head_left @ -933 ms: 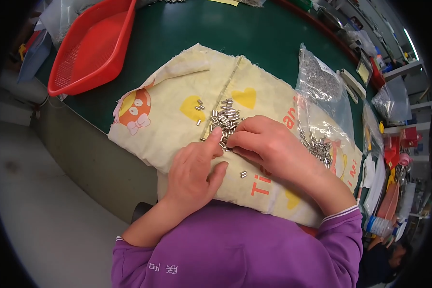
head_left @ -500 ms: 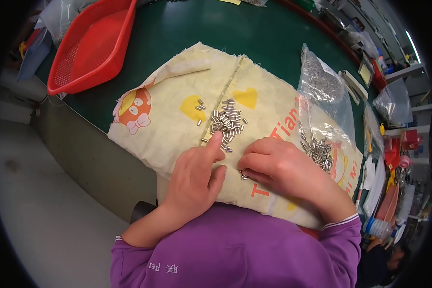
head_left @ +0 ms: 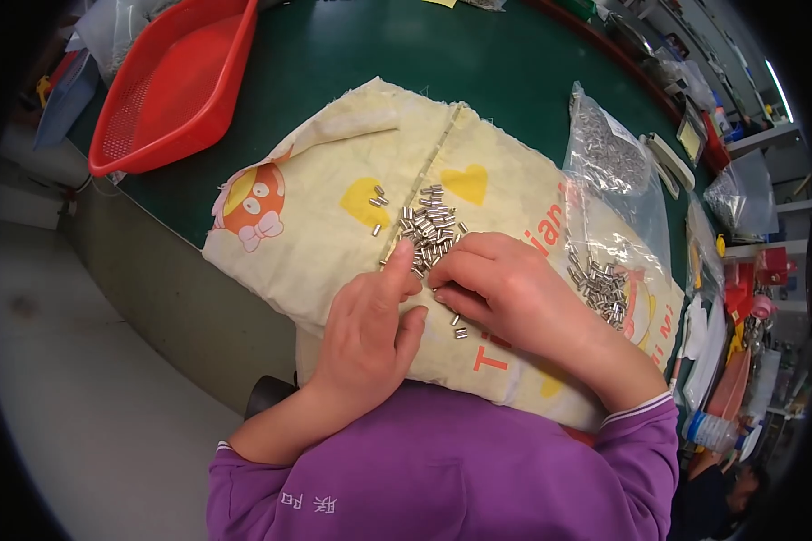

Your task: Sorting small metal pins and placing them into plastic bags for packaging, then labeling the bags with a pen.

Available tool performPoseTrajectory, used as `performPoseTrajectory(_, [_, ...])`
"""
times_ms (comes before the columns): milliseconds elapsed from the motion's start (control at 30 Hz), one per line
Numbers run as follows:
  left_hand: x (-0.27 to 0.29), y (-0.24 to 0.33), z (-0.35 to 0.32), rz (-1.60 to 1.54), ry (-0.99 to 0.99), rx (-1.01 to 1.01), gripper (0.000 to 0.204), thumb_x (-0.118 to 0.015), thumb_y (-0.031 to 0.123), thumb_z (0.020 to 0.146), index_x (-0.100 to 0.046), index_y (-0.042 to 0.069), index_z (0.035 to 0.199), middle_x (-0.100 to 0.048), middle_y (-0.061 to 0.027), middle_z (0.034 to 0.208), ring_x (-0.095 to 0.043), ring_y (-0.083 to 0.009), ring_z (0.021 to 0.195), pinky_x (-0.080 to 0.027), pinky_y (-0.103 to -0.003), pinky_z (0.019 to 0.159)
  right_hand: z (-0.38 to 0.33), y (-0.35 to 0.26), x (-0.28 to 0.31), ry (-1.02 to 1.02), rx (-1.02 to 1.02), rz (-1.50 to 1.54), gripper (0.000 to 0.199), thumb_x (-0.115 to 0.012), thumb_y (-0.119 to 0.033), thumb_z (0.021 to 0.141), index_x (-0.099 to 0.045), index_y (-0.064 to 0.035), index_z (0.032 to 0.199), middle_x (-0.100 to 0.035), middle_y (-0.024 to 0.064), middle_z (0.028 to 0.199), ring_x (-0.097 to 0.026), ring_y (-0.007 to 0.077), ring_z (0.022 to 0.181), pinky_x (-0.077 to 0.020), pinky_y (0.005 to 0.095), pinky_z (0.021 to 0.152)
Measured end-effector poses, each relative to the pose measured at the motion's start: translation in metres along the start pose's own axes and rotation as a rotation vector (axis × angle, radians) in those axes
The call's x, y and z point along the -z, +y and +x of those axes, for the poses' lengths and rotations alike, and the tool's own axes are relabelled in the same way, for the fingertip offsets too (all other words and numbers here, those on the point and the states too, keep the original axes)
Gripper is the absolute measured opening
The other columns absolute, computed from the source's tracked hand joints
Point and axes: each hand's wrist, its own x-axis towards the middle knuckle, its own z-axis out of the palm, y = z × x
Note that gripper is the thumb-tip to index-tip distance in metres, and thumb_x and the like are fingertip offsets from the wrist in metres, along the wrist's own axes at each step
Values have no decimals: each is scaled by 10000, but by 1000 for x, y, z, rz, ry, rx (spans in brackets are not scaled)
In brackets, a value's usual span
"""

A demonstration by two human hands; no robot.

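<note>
Metal sleeves (head_left: 431, 233), cloth (head_left: 325, 225), red basket (head_left: 176, 86)

A red basket (head_left: 176, 86) lies tilted at the near left corner of the green tabletop (head_left: 352, 54), its rim hanging over the edge, with grey floor (head_left: 54, 379) below that edge. Along the right edge sit a clear bag (head_left: 609, 153) of metal parts, a second clear bag (head_left: 740, 194) farther out, a pale stapler-like tool (head_left: 663, 162) between them, and a small framed card (head_left: 692, 140) at the far side. Past the right edge are red and orange clutter (head_left: 753, 279), white sheets (head_left: 708, 338) and a plastic bottle (head_left: 713, 433) lying low at the near right corner.
</note>
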Motion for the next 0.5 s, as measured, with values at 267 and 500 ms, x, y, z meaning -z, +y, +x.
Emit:
performPoseTrajectory(267, [3,7,6,-42,-69,7,758,-622,-97,799,-308,-23,1485,-638,-118,1033,-604,-277,926,-474,-380,828,-7,-6,12,-101,-193,123,102,-705,-73,839,-676,-38,931,-633,100,848,-630,289,811,-509,375,719])
performPoseTrajectory(500, [-2,7,5,-63,-234,-63,702,-552,-137,792,-374,-14,1459,-668,-111,1098,-605,-277,993,-459,-375,890,-13,-3,37,-1,-395,74,94,-647,-65,860,-674,-33,944,-650,132,901,-640,321,871,-514,386,763])
